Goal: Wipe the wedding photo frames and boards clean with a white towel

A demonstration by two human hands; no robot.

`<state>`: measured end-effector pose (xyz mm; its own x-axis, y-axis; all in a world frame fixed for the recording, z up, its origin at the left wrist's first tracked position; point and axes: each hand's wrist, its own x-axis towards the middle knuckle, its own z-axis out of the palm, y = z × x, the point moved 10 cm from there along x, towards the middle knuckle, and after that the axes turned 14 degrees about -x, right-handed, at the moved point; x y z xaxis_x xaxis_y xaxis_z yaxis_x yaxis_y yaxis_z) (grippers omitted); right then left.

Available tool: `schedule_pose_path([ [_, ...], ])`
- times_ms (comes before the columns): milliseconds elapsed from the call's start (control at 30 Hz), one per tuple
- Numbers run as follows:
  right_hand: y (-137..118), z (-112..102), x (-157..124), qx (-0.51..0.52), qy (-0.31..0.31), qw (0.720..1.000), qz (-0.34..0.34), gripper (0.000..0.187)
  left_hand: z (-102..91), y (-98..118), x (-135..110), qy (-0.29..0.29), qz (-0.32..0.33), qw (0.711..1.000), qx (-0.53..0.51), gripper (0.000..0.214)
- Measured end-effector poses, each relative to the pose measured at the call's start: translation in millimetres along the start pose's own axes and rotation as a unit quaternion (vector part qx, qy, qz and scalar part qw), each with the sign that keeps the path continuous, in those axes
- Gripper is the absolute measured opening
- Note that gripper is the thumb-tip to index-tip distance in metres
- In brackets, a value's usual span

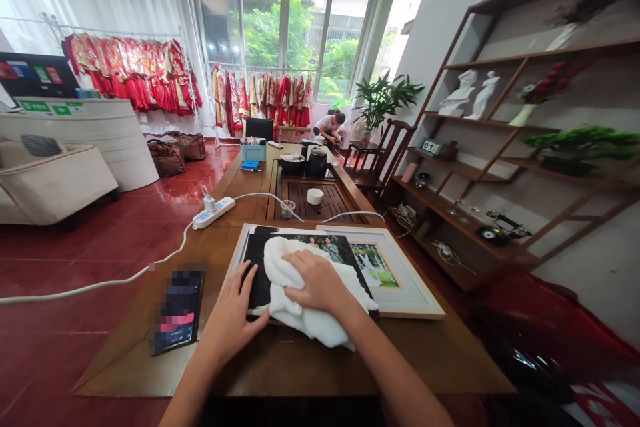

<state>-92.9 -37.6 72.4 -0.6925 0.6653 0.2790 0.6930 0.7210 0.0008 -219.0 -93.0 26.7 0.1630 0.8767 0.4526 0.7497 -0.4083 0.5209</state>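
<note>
A dark framed photo (260, 260) lies flat on the wooden table (350, 353) in front of me. My left hand (233, 310) rests open on its lower left edge, fingers spread. My right hand (315, 280) presses a crumpled white cloth (300, 313) onto the glass, fingers curled over the cloth. A second picture in a pale wooden frame (405, 280) lies beside it on the right, partly under the dark one.
A phone (179, 310) lies left of the frames. A white power strip (214, 211) with its cable crosses the table. Farther back sit a tea tray (320, 203), kettles and a cup. A person crouches by the window. Wooden shelves stand at the right.
</note>
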Motion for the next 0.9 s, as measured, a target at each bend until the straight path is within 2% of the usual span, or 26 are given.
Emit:
schedule_pose_path([
  [133,0,1,1,0.004,-0.001,1.0,0.003,0.052,-7.3,-19,-11,0.005,-0.034,0.999,0.0,0.086],
  [267,-2,2,1,0.009,-0.001,1.0,-0.001,0.051,-6.2,-34,-18,-0.009,-0.048,0.999,-0.012,0.087],
  [667,-54,12,9,-0.016,-0.007,0.993,-0.114,0.054,-2.9,-32,-16,-0.015,-0.044,0.999,-0.011,0.074],
  [767,-49,14,19,-0.026,-0.002,0.993,-0.114,0.053,-2.4,-33,-17,-0.019,-0.044,0.999,-0.008,0.078],
  [900,-23,14,41,-0.048,0.003,0.996,-0.073,0.054,-2.6,-33,-16,-0.021,-0.046,0.999,0.001,0.082],
])
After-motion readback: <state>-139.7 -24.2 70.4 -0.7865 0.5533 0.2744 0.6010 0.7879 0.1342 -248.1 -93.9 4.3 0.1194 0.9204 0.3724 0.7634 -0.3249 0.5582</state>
